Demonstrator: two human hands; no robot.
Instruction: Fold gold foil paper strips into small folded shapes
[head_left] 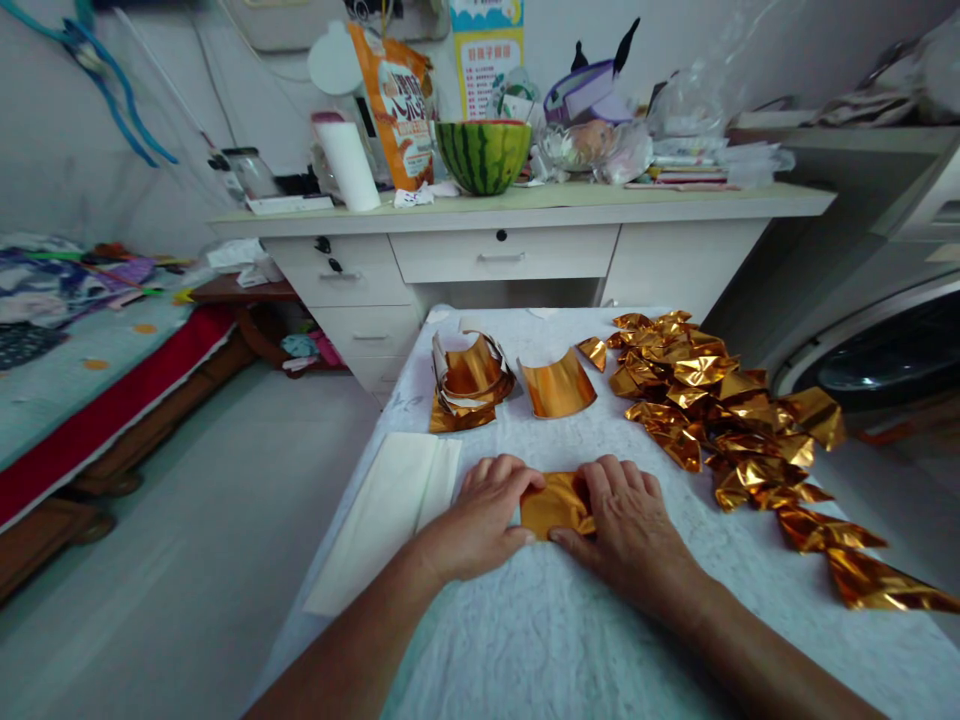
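A small sheet of gold foil paper [553, 508] lies on the cloth-covered table between my two hands. My left hand [484, 515] grips its left edge, fingers at the top corner and thumb at the bottom. On the right side, my right hand [622, 510] has its fingers over the foil, which looks creased there, and its thumb at the lower edge. Ahead of my hands are a curled stack of gold sheets [471, 375] and one single curved gold sheet [559, 385]. A pile of folded gold foil pieces [701, 385] spreads along the right side.
White paper sheets [382, 520] lie left of my hands. Behind the table stands a white desk [442, 255] bearing half a watermelon [484, 155], an orange pouch [401, 110] and a white roll [352, 165]. A bed [112, 370] is at left, a washing machine [885, 330] at right.
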